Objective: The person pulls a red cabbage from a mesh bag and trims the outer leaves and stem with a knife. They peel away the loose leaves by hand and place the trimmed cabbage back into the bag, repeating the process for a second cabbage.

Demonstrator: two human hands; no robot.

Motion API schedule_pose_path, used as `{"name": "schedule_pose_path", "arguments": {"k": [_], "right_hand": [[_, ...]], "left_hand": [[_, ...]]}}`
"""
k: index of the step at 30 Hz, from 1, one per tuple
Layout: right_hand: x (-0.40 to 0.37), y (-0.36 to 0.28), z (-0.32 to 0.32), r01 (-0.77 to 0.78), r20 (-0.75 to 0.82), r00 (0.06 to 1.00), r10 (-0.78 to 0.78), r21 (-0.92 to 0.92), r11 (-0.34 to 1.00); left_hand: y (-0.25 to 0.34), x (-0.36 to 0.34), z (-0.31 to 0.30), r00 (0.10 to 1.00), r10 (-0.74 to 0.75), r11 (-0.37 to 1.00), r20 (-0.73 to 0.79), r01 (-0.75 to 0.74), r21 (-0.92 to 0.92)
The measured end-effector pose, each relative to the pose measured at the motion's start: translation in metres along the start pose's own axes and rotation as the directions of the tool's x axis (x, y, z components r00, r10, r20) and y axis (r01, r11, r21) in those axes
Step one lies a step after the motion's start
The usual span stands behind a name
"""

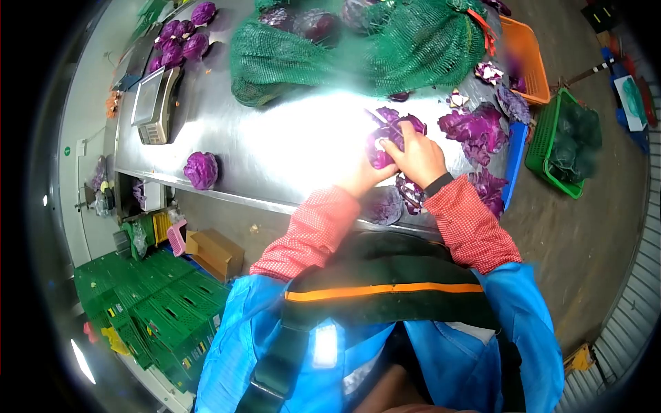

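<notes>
A red cabbage (378, 153) is between my two hands above the steel table, its pale cut stem facing up. My left hand (361, 175), partly washed out by glare, is closed around the cabbage's near left side. From the right, my right hand (421, 158) grips it, with the thumb near the pale stem. A thin pale streak shows at the cabbage's far side; I cannot make out what it is. Loose purple leaves (475, 131) lie to the right of my right hand. Another cabbage leaf (381, 206) rests at the table edge below my hands.
Green net sacks (303, 62) of cabbages lie across the table's far side. A scale (155, 103) and a single cabbage (201, 171) are on the left. An orange crate (529, 51), a blue container (515, 162) and a green crate (551, 151) stand along the right.
</notes>
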State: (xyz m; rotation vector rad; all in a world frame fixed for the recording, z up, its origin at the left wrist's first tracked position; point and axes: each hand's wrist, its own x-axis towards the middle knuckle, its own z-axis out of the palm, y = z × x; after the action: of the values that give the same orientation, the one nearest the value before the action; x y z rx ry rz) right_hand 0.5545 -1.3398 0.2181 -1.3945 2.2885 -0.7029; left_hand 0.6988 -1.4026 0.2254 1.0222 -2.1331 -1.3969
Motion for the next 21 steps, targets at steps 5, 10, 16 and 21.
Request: {"name": "schedule_pose_path", "arguments": {"k": [5, 10, 16, 21], "right_hand": [[0.006, 0.021, 0.026, 0.03, -0.034, 0.999, -0.029, 0.042, 0.999], [-0.021, -0.028, 0.003, 0.051, 0.031, 0.998, -0.058, 0.187, 0.981], [-0.039, -0.006, -0.003, 0.175, -0.057, 0.981, -0.187, -0.169, 0.97], [-0.065, 0.016, 0.008, 0.156, -0.032, 0.985, -0.169, -0.245, 0.957]], "left_hand": [[-0.011, -0.023, -0.025, 0.979, -0.109, 0.931, 0.173, 0.161, -0.327], [-0.005, -0.028, -0.037, 0.975, -0.182, 0.957, 0.127, 0.205, -0.207], [-0.001, -0.026, -0.006, 0.996, -0.046, 0.997, -0.078, 0.041, -0.062], [0.006, -0.017, -0.004, 0.993, -0.03, 0.98, -0.116, 0.053, 0.193]]}}
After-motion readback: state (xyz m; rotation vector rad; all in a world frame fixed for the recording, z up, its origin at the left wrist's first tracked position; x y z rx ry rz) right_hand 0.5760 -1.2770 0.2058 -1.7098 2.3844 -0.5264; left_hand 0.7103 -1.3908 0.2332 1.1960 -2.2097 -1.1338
